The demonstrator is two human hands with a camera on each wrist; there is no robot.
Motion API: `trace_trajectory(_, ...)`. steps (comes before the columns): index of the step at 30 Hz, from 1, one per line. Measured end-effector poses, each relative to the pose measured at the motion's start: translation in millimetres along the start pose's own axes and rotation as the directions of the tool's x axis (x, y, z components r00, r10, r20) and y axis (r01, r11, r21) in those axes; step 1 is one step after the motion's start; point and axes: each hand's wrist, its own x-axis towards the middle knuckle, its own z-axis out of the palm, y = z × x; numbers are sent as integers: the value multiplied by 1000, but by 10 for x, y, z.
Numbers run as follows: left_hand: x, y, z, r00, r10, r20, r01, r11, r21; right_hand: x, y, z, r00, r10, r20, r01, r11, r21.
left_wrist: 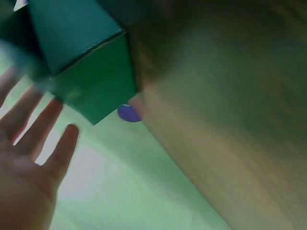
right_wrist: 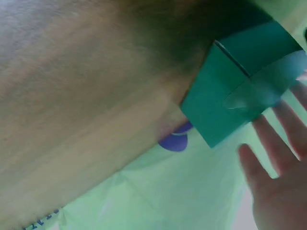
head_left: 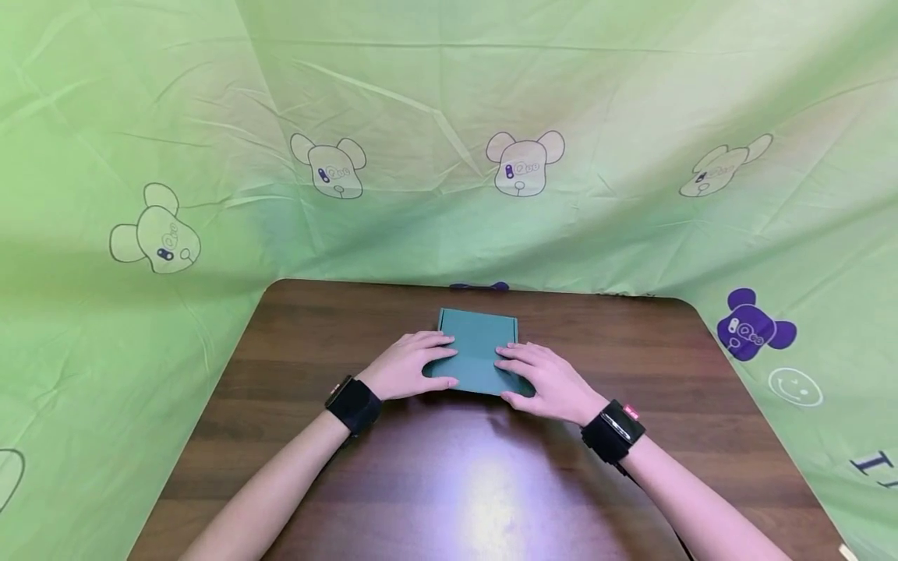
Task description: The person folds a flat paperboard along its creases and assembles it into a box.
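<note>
A flat teal box [head_left: 479, 351] lies in the middle of the dark wooden table [head_left: 449, 475]. My left hand [head_left: 410, 365] rests on the box's left side, with straight fingers on the lid and the thumb along the near edge. On the right side my right hand [head_left: 543, 379] rests the same way. In the left wrist view the box [left_wrist: 81, 57] shows a corner above my spread left hand [left_wrist: 29, 163]. The right wrist view shows the box [right_wrist: 240, 81] beside my right hand [right_wrist: 283, 182], its fingers straight.
Green cloth [head_left: 449, 117] printed with bear outlines hangs behind and on both sides of the table. A purple bear print [head_left: 754, 327] is on the cloth at the right. A small purple shape [head_left: 479, 287] peeks over the table's far edge. Both wrists wear black bands.
</note>
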Motion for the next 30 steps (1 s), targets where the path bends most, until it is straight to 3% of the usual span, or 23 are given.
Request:
trace_trajectory(6, -12, -35, 107, 996, 70, -60, -60, 987, 152, -24, 8, 76, 1000, -5, -1, 5, 999, -54)
trace_trajectory(11, -57, -51, 91, 998, 54, -35, -50, 993, 107, -84, 26, 96, 1000, -11, 14, 11, 999, -38)
trace_trajectory(16, -195, -156, 99, 999, 19, -26, -19, 1000, 4, -270, 104, 122, 999, 46, 9, -46, 999, 8)
trace_trajectory(22, -319, -271, 155, 996, -92, -9, 89, 981, -170, -453, 197, 222, 984, 176, -4, -175, 980, 91)
trace_trajectory(27, -273, -258, 119, 990, -144, -1, 135, 927, -349, -427, 180, 224, 966, 258, -28, -247, 947, 208)
trace_trajectory(30, -215, -207, 14, 984, -180, -9, 156, 873, -462, -355, 159, 126, 939, 343, -28, -314, 885, 343)
